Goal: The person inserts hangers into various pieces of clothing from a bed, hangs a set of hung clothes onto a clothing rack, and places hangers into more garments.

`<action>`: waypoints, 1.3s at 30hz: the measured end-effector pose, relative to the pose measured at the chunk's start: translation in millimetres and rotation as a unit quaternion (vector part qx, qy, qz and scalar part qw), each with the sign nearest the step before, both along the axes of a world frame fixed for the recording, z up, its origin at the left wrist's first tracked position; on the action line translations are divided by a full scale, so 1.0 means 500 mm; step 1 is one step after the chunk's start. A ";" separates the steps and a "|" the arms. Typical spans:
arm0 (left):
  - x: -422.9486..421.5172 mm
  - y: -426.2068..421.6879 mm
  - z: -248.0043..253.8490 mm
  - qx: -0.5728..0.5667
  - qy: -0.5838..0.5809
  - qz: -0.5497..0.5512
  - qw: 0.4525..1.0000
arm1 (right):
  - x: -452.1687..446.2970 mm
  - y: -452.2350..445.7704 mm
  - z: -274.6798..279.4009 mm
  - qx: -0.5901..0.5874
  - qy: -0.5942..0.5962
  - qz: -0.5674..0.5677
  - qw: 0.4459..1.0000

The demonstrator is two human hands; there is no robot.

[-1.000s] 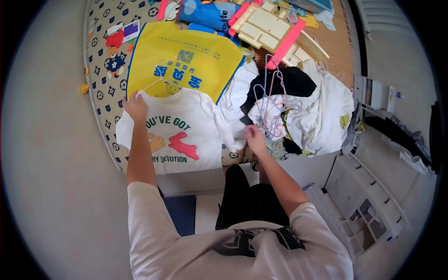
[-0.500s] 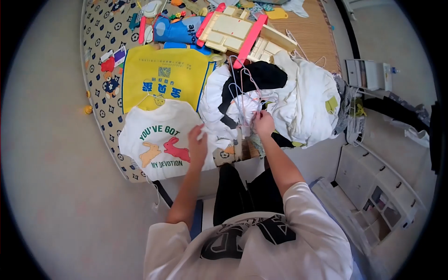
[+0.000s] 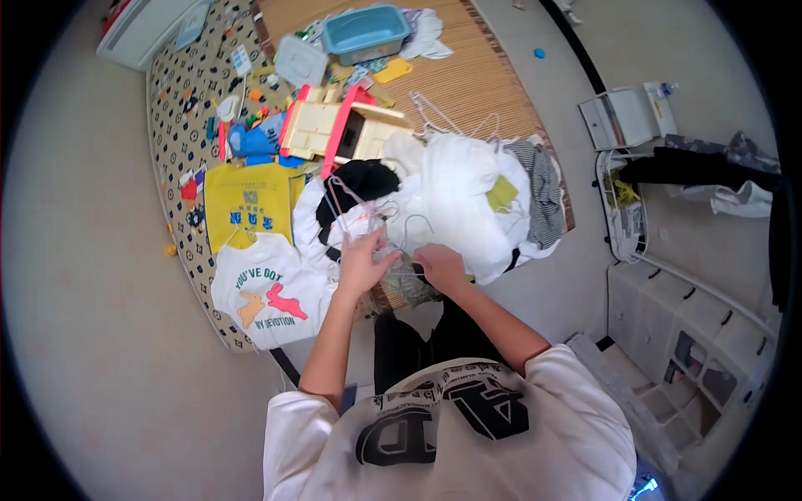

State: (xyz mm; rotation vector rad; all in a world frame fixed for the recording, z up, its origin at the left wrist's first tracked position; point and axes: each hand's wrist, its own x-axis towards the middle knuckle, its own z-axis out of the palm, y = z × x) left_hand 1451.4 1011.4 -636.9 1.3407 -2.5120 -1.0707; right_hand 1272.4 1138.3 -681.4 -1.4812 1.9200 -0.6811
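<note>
My left hand is closed around thin wire clothes hangers; a pink hanger stands up above its fingers. Just to the right, my right hand pinches the end of a clothes hanger whose grey hook curves upward between both hands. Finger overlap hides how many hangers each hand grips. Left of my hands lies a white garment printed with two rabbits and green lettering, a hanger hook at its neck. Behind the hands are a black garment and a bulky white pile of clothes.
A yellow bag lies beyond the rabbit garment. Farther back are a cream and pink toy piece, a blue tub and scattered toys. More hangers rest on the bamboo mat. A white cabinet stands at right.
My left hand has moved from above the rabbit garment to the hangers and closed on them. My right hand has come down with a hanger. The view has shifted, showing more of the mat.
</note>
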 end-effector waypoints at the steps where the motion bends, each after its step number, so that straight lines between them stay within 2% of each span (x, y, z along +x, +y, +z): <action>1: -0.032 0.002 0.009 0.092 0.009 -0.026 0.995 | -0.038 0.007 0.020 -0.007 0.004 0.013 1.000; 3: -0.100 0.031 0.014 0.080 0.030 -0.033 0.996 | -0.104 0.015 0.047 -0.017 0.009 0.043 0.999; 6: -0.176 0.069 0.032 0.070 0.035 0.007 0.997 | -0.186 0.012 0.048 -0.152 -0.050 0.013 0.987; 9: -0.204 0.095 0.032 0.075 0.041 0.095 0.992 | -0.230 0.007 0.052 -0.124 -0.117 -0.185 0.968; 10: -0.202 0.100 0.026 0.083 0.060 0.115 0.988 | -0.253 0.017 0.004 -0.070 -0.113 -0.223 0.966; 13: -0.183 0.113 -0.016 0.147 0.118 0.179 0.966 | -0.296 0.070 -0.098 0.043 0.151 -0.198 0.968; 14: -0.170 0.118 -0.036 0.190 0.137 0.206 0.950 | -0.298 0.086 -0.120 0.150 0.136 -0.204 0.958; 17: -0.158 0.130 -0.047 0.274 0.221 0.271 0.896 | -0.303 0.101 -0.156 0.241 0.105 -0.158 0.952; 19: -0.154 0.140 -0.043 0.306 0.278 0.316 0.854 | -0.274 0.099 -0.176 0.102 0.070 -0.183 0.975; 22: -0.155 0.142 -0.022 0.352 0.236 0.423 0.801 | -0.193 0.073 -0.156 -0.079 -0.027 -0.171 0.982; 25: -0.144 0.142 -0.039 0.380 0.227 0.395 0.805 | -0.125 0.030 -0.050 -0.093 -0.189 -0.055 0.976; 27: -0.156 0.140 -0.039 0.377 0.210 0.389 0.814 | -0.127 0.010 -0.016 -0.106 -0.233 0.041 0.966; 28: -0.163 0.142 -0.039 0.375 0.202 0.387 0.818 | -0.152 0.006 -0.013 -0.091 -0.145 -0.013 0.985; 30: -0.166 0.136 -0.032 0.426 0.223 0.403 0.779 | -0.235 -0.004 -0.027 -0.057 0.030 -0.121 0.991; 32: -0.165 0.130 -0.033 0.450 0.243 0.401 0.760 | -0.352 0.005 -0.116 -0.054 0.167 -0.221 0.959; 34: -0.169 0.127 -0.018 0.466 0.245 0.404 0.748 | -0.449 0.021 -0.128 0.050 0.293 -0.298 0.907; 36: -0.159 0.130 -0.021 0.483 0.239 0.396 0.744 | -0.514 0.023 -0.121 0.208 0.273 -0.341 0.875; 39: -0.171 0.134 0.004 0.465 0.253 0.403 0.746 | -0.582 0.041 -0.187 0.198 0.115 -0.384 0.894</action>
